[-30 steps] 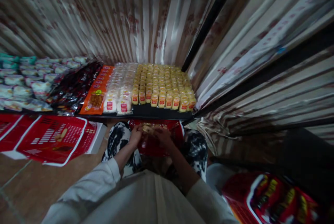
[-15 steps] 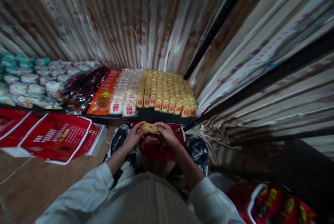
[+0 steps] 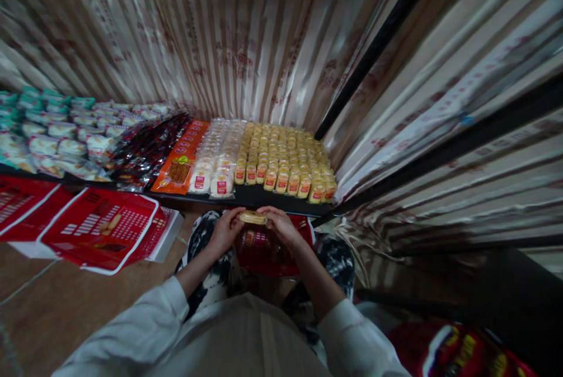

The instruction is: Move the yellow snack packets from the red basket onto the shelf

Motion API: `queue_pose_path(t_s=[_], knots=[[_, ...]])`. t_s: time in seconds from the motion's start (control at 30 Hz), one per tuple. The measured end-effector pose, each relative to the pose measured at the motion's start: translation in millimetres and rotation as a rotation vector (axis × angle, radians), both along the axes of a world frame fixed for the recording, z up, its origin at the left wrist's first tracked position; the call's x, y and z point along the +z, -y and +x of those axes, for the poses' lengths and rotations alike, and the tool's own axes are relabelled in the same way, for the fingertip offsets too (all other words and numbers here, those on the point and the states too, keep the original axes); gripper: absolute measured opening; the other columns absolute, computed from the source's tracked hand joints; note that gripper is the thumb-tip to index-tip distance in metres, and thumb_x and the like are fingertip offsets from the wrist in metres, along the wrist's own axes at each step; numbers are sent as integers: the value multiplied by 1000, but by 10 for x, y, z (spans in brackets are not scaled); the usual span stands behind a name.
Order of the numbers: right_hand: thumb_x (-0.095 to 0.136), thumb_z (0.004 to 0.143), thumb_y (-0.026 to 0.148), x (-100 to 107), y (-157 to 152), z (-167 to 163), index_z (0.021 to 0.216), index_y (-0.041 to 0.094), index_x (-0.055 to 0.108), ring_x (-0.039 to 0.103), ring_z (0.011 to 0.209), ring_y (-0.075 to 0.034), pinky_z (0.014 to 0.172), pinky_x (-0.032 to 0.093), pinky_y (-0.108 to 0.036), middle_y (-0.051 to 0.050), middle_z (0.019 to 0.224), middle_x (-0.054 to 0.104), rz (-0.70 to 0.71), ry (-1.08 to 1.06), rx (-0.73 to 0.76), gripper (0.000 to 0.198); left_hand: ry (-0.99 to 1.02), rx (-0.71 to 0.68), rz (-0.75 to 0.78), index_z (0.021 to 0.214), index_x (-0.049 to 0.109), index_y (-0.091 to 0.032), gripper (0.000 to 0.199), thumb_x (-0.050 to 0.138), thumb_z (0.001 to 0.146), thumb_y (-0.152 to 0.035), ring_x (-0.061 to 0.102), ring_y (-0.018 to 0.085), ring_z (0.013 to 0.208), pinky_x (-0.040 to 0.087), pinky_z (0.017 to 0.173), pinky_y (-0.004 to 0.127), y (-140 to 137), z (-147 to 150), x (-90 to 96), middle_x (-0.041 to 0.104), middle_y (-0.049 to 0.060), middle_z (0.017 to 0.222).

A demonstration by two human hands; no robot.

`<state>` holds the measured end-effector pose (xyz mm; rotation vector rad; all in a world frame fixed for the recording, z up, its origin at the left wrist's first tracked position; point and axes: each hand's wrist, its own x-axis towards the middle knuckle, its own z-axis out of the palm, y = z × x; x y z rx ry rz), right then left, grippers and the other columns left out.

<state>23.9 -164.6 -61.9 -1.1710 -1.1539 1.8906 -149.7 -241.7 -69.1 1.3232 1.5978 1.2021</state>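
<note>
Between my two hands is a small yellow wrapped cake [image 3: 253, 218], held level by its ends. My left hand [image 3: 227, 229] pinches its left end, and my right hand [image 3: 280, 226] pinches the right end. Below them, between my knees, a red bag [image 3: 264, 257] stands with its mouth up; packets inside are too dark to make out. Just beyond my hands, rows of similar yellow wrapped cakes [image 3: 281, 160] stand on a black shelf [image 3: 250, 194]. Left of these are white round wrapped cakes [image 3: 221, 180].
Further left on the shelf lie an orange packet [image 3: 179, 160], dark shiny packets [image 3: 147, 151] and white-and-green packets [image 3: 57, 131]. A red printed bag [image 3: 101, 227] hangs below the shelf edge. Black poles [image 3: 382, 43] and a striped curtain [image 3: 246, 31] bound the back and right.
The wrapped cake has been tipped in my fingers, so its narrow side now faces me. Both hands keep their hold. The view has shifted slightly.
</note>
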Motion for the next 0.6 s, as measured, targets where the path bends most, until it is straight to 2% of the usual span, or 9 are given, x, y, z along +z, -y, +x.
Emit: queue_pose_path(t_s=[0.13, 0.3, 0.4, 0.5, 0.6], knots=[[67, 67, 38, 41, -11, 0, 77, 16, 68, 54, 53, -8, 43, 33, -17, -1, 68, 65, -67, -86, -55, 24, -104, 24, 23, 97, 66, -18, 27, 59, 72, -22, 55, 17, 83, 46, 78, 31, -33, -4, 27, 57, 5, 91], [72, 67, 45, 100, -38, 23, 76, 16, 65, 57, 51, -8, 45, 41, -16, 0, 61, 63, -137, -160, -108, 31, 1, 76, -38, 93, 64, -16, 24, 60, 73, -29, 57, 17, 80, 46, 75, 30, -90, 81, 73, 61, 5, 88], [76, 64, 44, 133, -42, 35, 74, 18, 64, 61, 57, -9, 49, 44, -16, 0, 66, 65, -148, -224, -125, 30, 125, 124, -109, 85, 63, -15, 24, 63, 70, -34, 57, 15, 71, 45, 68, 27, -149, 127, 151, 62, 3, 79], [77, 63, 39, 141, -46, 21, 82, 19, 65, 62, 61, -10, 51, 45, -17, -1, 75, 68, -146, -265, -134, 30, 312, 105, -202, 82, 63, -14, 32, 66, 69, -42, 56, 13, 62, 42, 56, 22, -203, 164, 246, 62, 1, 68], [78, 60, 35, 109, -51, -26, 90, 22, 64, 62, 64, -10, 52, 43, -17, 0, 78, 68, -129, -256, -175, 36, 535, 133, -269, 83, 63, -13, 40, 68, 66, -49, 55, 10, 57, 37, 49, 19, -235, 223, 294, 63, 1, 67]])
